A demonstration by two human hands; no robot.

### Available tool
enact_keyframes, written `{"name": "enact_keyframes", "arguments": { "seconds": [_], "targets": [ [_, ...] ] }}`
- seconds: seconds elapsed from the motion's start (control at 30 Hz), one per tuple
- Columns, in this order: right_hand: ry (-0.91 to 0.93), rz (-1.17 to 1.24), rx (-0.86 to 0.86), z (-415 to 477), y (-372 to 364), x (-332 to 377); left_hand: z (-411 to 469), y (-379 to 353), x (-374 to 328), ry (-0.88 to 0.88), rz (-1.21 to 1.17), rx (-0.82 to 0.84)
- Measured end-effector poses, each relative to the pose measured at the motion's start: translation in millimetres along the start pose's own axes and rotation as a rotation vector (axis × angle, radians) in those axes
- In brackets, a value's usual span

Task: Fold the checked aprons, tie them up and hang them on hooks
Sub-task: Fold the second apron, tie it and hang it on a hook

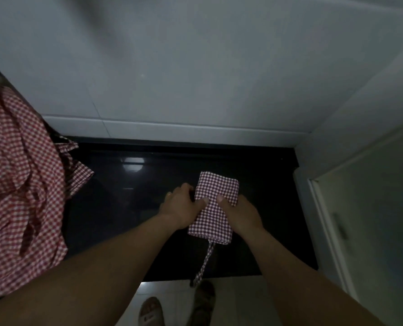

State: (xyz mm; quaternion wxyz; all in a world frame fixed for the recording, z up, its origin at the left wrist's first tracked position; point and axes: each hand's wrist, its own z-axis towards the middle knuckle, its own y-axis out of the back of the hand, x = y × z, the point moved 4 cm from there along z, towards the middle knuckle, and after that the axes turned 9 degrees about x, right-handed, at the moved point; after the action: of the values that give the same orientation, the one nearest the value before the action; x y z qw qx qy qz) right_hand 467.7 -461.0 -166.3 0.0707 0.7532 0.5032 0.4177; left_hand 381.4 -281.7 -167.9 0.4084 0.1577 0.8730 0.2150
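Observation:
A small folded apron (215,196) in dark checked cloth lies on the black counter (115,196), right of centre. My left hand (180,207) grips its left edge, thumb on top and fingers curled round the side. My right hand (239,211) grips its right edge the same way, thumb pressing the top. One apron strap (204,262) hangs from the near end of the bundle over the counter's front edge.
A heap of unfolded red checked aprons (19,184) covers the counter's left end. Grey tiled walls (195,78) close the back and right. A white door (360,220) stands at the right. Two sandalled feet (175,307) stand on the pale floor below.

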Motion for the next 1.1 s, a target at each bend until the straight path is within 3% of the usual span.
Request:
{"name": "enact_keyframes", "arguments": {
  "seconds": [0.07,0.13,0.17,0.23,0.27,0.33,0.4,0.47,0.5,0.57,0.6,0.7,0.83,0.97,1.1],
  "targets": [
    [-0.059,-0.086,0.002,5,6,-2,7,-8,-12,0.008,-0.139,0.056],
    [-0.118,-0.177,-0.043,4,14,4,11,-13,-21,0.039,-0.092,0.055],
    [-0.084,-0.265,-0.126,2,20,10,13,-13,-23,0.054,-0.032,0.032],
    [0.167,-0.512,-0.304,0,27,27,15,-14,-28,0.057,0.082,-0.017],
    [0.319,-0.596,-0.302,0,24,33,15,-15,-30,0.051,0.123,-0.036],
    [0.471,-0.617,-0.142,5,12,37,11,-16,-31,0.041,0.170,-0.085],
    [0.462,-0.598,-0.047,8,9,37,0,-16,-31,-0.020,0.220,-0.236],
    [0.460,-0.587,-0.033,10,12,40,-14,-19,-33,-0.219,0.351,-0.424],
    [0.473,-0.572,-0.020,10,14,40,-20,-25,-34,-0.348,0.413,-0.440],
    [0.518,-0.541,0.009,11,14,36,-24,-38,-26,-0.523,0.434,-0.313],
    [0.543,-0.519,0.022,10,15,34,-24,-40,-22,-0.529,0.407,-0.238],
    [0.513,-0.286,-0.013,-8,21,24,-22,-37,-18,-0.458,0.316,-0.153],
    [0.285,0.017,-0.239,-73,17,-27,-23,-37,-26,-0.391,0.323,-0.088],
    [0.291,-0.057,-0.148,-101,-36,-57,-23,-36,-27,-0.338,0.334,-0.046],
    [0.280,-0.177,-0.243,-104,-66,-42,-27,-37,-27,-0.332,0.338,-0.010]
  ]
}}
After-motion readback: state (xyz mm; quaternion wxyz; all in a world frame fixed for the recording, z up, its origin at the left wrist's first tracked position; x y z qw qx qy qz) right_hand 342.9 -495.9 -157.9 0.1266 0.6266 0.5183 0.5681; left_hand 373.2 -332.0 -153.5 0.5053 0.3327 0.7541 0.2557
